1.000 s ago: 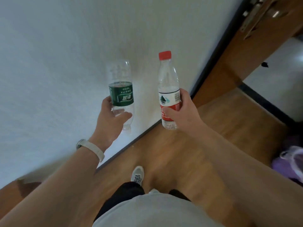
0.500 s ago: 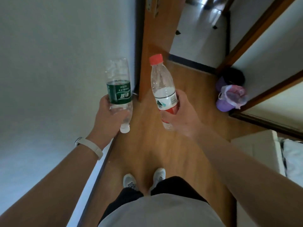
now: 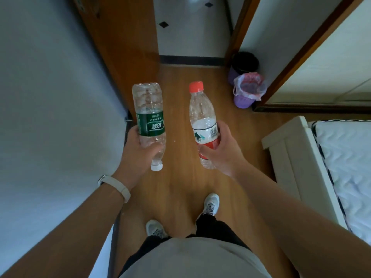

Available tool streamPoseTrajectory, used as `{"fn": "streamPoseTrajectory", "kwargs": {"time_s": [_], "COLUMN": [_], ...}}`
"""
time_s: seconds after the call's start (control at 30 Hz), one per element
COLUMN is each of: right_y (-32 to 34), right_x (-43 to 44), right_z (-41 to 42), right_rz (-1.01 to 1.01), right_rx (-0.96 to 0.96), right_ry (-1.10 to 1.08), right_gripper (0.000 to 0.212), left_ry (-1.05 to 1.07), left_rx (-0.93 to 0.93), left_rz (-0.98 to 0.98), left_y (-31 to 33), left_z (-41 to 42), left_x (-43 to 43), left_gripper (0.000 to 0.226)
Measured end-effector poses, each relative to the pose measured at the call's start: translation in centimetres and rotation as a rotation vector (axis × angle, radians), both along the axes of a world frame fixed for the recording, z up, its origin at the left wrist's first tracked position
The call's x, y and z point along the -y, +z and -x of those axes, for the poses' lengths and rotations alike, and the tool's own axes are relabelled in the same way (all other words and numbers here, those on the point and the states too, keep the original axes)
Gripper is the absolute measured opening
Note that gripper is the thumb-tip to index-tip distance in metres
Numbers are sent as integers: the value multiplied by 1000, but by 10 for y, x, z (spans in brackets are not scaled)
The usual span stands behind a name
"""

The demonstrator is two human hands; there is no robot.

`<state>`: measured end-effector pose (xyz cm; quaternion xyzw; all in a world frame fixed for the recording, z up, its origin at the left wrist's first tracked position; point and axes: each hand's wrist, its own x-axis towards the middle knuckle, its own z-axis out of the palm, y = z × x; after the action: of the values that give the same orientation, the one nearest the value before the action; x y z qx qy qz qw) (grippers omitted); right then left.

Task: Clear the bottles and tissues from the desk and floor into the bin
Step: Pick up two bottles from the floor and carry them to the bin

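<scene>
My left hand [image 3: 138, 152] grips a clear bottle with a green label [image 3: 149, 117], held upside down with its white cap pointing toward me. My right hand [image 3: 220, 151] grips a clear bottle with a red cap and a red and white label [image 3: 202, 115], cap pointing away. Both bottles hang above the wooden floor in front of me. A purple bin with a pinkish plastic liner [image 3: 249, 91] stands on the floor ahead to the right, by the door frame. No tissues are in view.
A second dark bin [image 3: 244, 62] stands just behind the purple one. A white wall [image 3: 50, 97] runs along my left. A white bed frame and mattress [image 3: 321, 167] are at the right. An open doorway onto a tiled floor [image 3: 190, 27] lies ahead.
The view has swung from the wall to the corridor. The bins, which were at the far right edge, now lie ahead to the right. Both hands keep their bottles.
</scene>
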<state>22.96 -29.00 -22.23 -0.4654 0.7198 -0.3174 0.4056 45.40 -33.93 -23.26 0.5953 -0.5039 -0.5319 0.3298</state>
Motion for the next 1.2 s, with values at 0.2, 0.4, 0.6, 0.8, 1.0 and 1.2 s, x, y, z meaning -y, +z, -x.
{"fn": "streamPoseTrajectory", "kwargs": {"time_s": [0.2,0.4,0.6,0.8,1.0,1.2], "right_y": [-25,-42,-41,-44,-47,-30], "right_x": [5,9,15,37,74,153], "right_z": [96,182,222,233,230,222], "right_rz": [-44,-71,-92,-127,-145,-136], "right_rx": [0,1,48,35,41,8], "right_ry": [-107,-196,-289,-325,-378,-446], "right_gripper": [70,71,66,59,59,66], "left_ry": [-108,-186,-263,-295,-311,-398], "left_rx": [40,52,49,56,43,-41], "left_rz": [-47,-59,-61,-69,-92,-100], "left_y": [-11,-18,-15,-19,-29,-25], "left_z": [98,184,232,246,235,235], "left_x": [17,33,48,77,129,216], "left_gripper": [66,65,63,60,59,51]}}
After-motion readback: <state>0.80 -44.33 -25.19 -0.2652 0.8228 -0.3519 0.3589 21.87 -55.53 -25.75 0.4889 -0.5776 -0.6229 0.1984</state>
